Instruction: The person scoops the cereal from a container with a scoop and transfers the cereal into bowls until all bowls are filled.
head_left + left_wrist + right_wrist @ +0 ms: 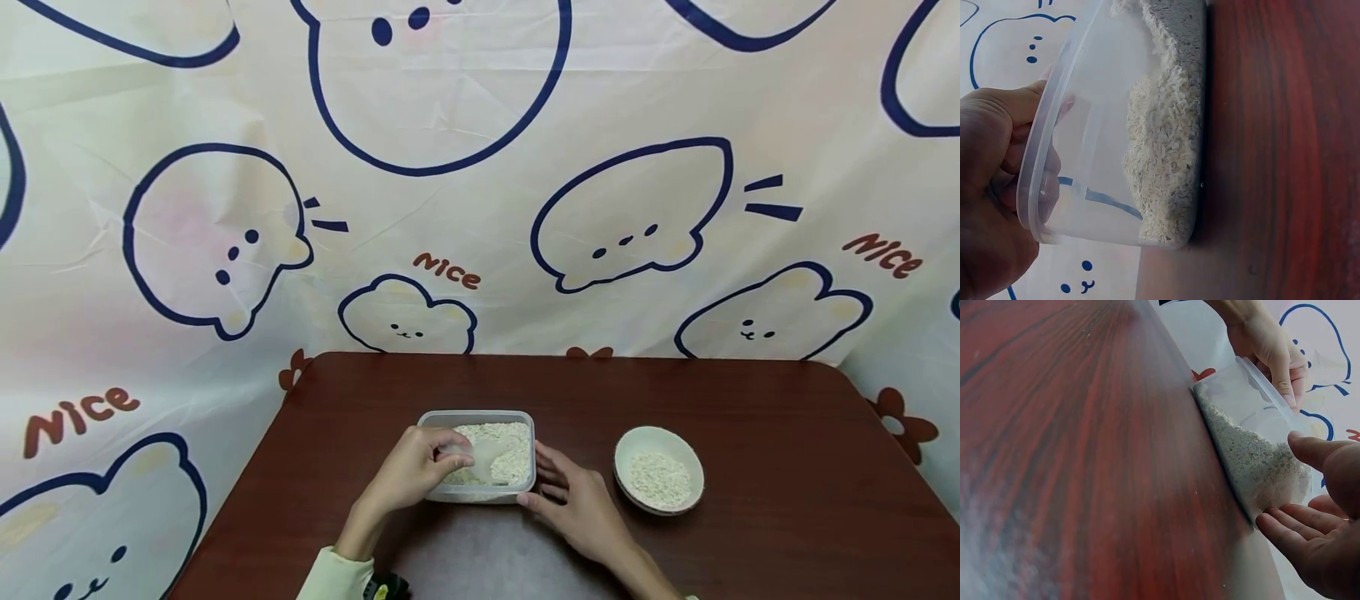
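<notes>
A clear rectangular plastic box (480,498) stands on the table, part filled with pale, rice-like grains (1163,150). My left hand (420,467) reaches over its left side, fingers and thumb bent inward, pinching a translucent round-edged plastic piece (486,452) at the grains. Fingers and rim hide part of that piece, and I cannot tell its exact kind. At the box's right front corner is my right hand (581,508). Its thumb (1313,450) touches the wall near the rim, while the fairly straight fingers (1297,528) rest along the lower side.
To the right of the right hand stands a round white bowl (622,479) with similar pale grains (660,481) in it. The dark red-brown wooden table (787,467) reaches back to a printed cloth backdrop (480,208). A dark band with a yellow mark (382,588) sits by the left sleeve (337,575).
</notes>
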Demonstrator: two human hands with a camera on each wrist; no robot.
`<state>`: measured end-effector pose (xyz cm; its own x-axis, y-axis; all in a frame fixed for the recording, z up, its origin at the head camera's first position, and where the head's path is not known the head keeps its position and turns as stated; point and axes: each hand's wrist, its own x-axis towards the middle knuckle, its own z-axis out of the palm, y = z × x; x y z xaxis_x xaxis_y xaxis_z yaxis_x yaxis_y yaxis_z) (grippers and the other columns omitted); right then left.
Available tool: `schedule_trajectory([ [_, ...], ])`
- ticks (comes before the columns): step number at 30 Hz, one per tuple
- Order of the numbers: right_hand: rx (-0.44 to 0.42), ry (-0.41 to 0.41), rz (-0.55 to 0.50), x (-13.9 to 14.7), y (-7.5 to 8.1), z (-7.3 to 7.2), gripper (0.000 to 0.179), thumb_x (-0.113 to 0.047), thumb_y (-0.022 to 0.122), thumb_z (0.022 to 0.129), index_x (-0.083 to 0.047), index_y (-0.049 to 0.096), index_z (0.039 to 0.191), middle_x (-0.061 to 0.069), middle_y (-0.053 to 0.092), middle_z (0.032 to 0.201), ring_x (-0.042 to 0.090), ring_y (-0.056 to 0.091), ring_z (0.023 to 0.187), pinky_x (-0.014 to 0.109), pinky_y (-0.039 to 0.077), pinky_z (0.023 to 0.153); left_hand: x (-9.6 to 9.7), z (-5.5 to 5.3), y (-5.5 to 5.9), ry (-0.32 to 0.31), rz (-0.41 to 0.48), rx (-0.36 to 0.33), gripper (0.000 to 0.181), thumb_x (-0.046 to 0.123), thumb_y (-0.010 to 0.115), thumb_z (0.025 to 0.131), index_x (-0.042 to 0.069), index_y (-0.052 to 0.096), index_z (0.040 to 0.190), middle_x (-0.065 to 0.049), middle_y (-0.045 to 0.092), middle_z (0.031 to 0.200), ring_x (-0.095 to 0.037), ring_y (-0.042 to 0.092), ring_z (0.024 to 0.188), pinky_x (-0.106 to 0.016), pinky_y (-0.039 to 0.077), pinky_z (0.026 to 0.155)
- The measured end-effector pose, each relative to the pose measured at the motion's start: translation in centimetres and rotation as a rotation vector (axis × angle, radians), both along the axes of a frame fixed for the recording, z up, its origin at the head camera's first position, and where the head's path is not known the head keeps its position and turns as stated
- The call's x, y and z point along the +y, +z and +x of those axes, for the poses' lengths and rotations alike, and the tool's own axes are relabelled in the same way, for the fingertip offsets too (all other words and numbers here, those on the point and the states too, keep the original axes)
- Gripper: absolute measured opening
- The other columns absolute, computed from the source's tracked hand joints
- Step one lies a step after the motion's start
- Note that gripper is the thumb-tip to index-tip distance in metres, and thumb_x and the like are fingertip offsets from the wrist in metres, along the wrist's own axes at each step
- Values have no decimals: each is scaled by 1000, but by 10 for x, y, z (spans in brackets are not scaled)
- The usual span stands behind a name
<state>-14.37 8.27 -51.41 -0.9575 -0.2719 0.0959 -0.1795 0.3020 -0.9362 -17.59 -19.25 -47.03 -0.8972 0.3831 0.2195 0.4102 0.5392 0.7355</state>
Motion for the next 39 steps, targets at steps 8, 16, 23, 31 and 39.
schedule_trajectory([
  [8,-2,-3,12,1,0,0,72,-31,89,91,-12,57,153,21,69,141,35,72,125,33,62,96,-2,1,-4,4,0,19,6,14,85,92,10,82,95,9,61,73,4,43,58,-19,40,53],
  [16,8,4,9,2,-1,1,72,-31,88,91,-12,57,153,21,70,139,34,73,123,34,62,96,-6,2,-2,1,58,33,9,8,85,91,3,81,97,7,60,71,4,42,59,-19,39,52],
  [23,16,17,-2,4,-1,0,71,-31,88,92,-11,58,153,21,70,139,35,73,124,35,62,97,-13,1,-1,45,73,45,9,9,86,91,5,82,97,9,55,69,4,40,58,-19,38,53],
  [31,18,38,-23,6,-1,0,72,-32,88,92,-9,57,152,21,70,139,35,72,125,37,61,98,-24,1,3,94,111,20,6,13,84,93,12,82,99,11,50,67,1,41,57,-20,38,52],
  [39,20,30,-14,5,-2,0,71,-32,87,92,-8,57,153,21,71,139,35,72,125,36,61,98,-35,2,9,141,136,28,7,13,84,94,13,82,100,9,51,67,0,41,57,-21,37,50],
])
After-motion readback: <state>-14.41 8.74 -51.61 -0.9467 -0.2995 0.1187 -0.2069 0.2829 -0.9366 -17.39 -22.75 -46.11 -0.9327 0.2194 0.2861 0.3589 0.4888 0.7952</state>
